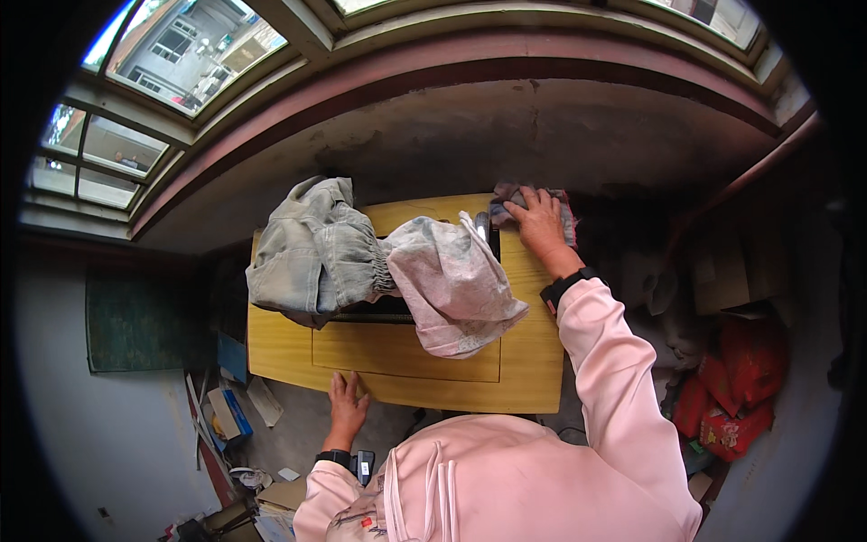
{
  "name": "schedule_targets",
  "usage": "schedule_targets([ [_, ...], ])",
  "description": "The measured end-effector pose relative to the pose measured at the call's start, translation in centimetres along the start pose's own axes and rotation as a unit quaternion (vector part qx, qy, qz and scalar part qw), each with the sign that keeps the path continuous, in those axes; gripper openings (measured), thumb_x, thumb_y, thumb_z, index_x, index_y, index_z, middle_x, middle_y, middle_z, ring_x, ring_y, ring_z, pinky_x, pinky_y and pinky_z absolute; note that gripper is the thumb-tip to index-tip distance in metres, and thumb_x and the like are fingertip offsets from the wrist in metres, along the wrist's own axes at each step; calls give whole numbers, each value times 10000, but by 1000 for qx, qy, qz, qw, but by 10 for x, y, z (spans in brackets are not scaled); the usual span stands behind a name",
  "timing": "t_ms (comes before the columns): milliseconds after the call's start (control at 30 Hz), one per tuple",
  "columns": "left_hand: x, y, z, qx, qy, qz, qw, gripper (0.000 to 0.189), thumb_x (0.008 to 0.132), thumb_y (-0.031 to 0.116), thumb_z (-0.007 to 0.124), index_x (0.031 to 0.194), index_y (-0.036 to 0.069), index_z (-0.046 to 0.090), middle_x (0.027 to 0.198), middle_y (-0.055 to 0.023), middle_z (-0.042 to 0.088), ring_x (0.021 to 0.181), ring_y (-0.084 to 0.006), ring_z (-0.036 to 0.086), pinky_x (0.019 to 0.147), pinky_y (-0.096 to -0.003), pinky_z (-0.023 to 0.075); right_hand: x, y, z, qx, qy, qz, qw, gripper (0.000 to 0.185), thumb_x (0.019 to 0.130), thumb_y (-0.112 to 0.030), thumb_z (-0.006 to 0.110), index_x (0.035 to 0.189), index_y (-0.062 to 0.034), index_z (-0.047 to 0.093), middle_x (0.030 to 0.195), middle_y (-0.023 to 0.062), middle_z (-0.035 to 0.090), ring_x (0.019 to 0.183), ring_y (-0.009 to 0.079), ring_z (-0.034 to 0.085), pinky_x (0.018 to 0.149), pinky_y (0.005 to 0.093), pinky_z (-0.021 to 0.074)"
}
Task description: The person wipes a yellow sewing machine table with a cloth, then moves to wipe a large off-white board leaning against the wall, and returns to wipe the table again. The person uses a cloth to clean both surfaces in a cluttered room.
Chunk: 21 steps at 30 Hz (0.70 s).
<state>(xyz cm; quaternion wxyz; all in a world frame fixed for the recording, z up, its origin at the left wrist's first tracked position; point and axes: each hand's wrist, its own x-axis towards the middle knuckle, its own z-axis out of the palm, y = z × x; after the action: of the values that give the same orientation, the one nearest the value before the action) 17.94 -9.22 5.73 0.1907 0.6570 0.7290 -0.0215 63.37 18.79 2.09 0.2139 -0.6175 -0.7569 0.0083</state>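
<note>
My right hand (542, 223) presses down on a dark checked cloth rag (500, 196) with a red edge, at the far right corner of a yellow wooden sewing machine table (406, 369). My left hand (348, 410) has its fingertips at the table's front edge, holding nothing, with the fingers apart. Over the machine on the tabletop lie a faded grey-green denim garment (305, 251) with a gathered elastic part and a pale pink patterned cloth (450, 284). They hide most of the machine; a shiny handwheel (482, 225) shows at its right end.
A stained wall (460, 135) and window frames (298, 27) stand behind the table. Red bags (738, 393) and a cardboard box (721, 274) lie to the right. A dark green board (145, 322) leans at left, with boxes (230, 413) and papers (264, 401) on the floor.
</note>
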Motion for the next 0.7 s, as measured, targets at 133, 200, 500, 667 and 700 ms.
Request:
schedule_targets([
  [133, -1, -1, -3, -14, 4, 8, 1000, 650, 760, 220, 653, 1358, 116, 419, 1445, -294, 210, 1315, -462, 226, 1075, -474, 242, -10, -1, -13, 35, -11, -54, 998, 334, 734, -90, 583, 1018, -230, 689, 1236, 87, 512, 1117, 316, 450, 912, 442, 363],
  [200, -2, 0, -4, -12, 13, 14, 1000, 642, 754, 217, 657, 1348, 115, 436, 1441, -295, 218, 1311, -463, 233, 1072, -471, 249, -3, -1, -19, 38, -29, -57, 997, 319, 712, -101, 610, 993, -223, 699, 1208, 80, 530, 1092, 303, 467, 891, 429, 380],
  [500, 0, 4, -12, 3, -31, -25, 999, 647, 739, 163, 663, 1349, 180, 449, 1462, -253, 213, 1323, -440, 232, 1081, -451, 254, 51, -39, 5, 230, -139, -163, 949, 362, 720, -174, 629, 1073, -248, 658, 1311, 88, 472, 1228, 351, 381, 1030, 448, 308],
  [667, 1, 5, -11, -22, -14, -19, 999, 655, 723, 145, 667, 1343, 179, 459, 1465, -256, 202, 1324, -438, 233, 1079, -447, 259, 44, -41, 1, 111, -119, -203, 965, 279, 787, -261, 568, 1049, -257, 663, 1322, 97, 461, 1235, 359, 377, 989, 451, 323],
  [700, 1, 5, -11, -26, -14, -21, 999, 655, 722, 146, 667, 1343, 178, 460, 1462, -259, 206, 1323, -439, 235, 1079, -448, 260, 42, -38, -1, 93, -114, -210, 966, 279, 773, -235, 588, 1042, -252, 663, 1319, 95, 465, 1232, 353, 382, 984, 452, 326],
])
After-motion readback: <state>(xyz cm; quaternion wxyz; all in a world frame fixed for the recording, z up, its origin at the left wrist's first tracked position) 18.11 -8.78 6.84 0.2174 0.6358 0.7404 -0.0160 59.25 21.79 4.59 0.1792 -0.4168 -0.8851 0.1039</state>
